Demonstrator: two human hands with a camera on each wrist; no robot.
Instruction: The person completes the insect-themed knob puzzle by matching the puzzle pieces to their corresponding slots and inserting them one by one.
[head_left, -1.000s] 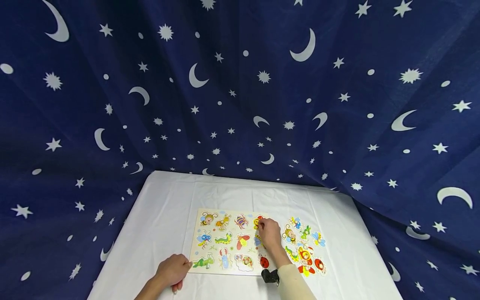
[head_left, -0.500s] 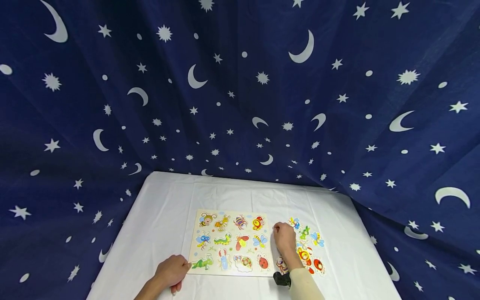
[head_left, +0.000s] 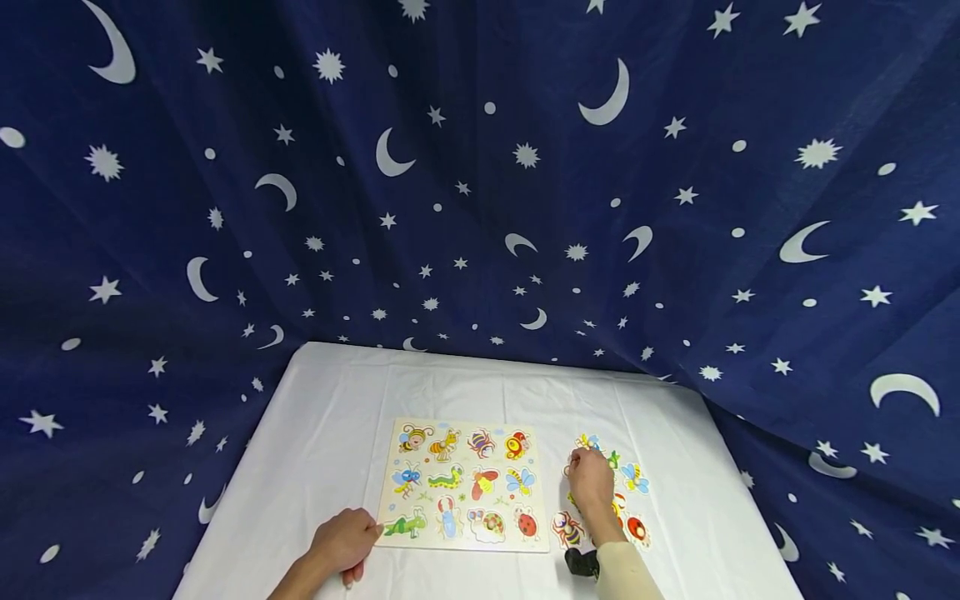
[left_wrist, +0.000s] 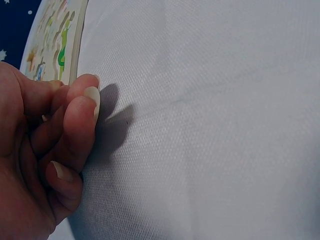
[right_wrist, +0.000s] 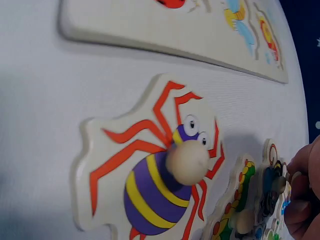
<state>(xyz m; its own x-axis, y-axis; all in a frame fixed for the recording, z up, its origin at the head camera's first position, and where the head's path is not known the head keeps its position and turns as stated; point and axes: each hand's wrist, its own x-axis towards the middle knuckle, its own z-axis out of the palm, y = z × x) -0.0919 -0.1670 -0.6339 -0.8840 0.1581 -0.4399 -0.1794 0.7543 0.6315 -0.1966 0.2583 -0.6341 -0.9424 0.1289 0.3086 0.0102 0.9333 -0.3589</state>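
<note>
A wooden insect puzzle board (head_left: 465, 500) lies on the white table, showing rows of printed insects. My left hand (head_left: 347, 540) holds its near left corner between thumb and index finger; the other fingers (left_wrist: 80, 125) are curled beside the board's edge. To the right of the board my right hand (head_left: 592, 482) is over a heap of knobbed puzzle pieces. In the right wrist view its fingertips (right_wrist: 297, 210) are at the wooden knob of a bee piece (right_wrist: 272, 155); whether they pinch the knob is unclear. A purple-and-yellow spider piece (right_wrist: 160, 185) lies nearer, knob up.
Around the right hand lie a blue-winged insect piece (head_left: 634, 478), a ladybird piece (head_left: 638, 531) and a caterpillar piece (right_wrist: 242, 192), some overlapping. White cloth covers the table (head_left: 337, 400). A dark blue curtain (head_left: 450, 208) with stars and moons hangs behind.
My right hand has moved from the board's upper right corner, rightward over the loose pieces, uncovering the board's right column and the spider piece. My left hand stays at the corner.
</note>
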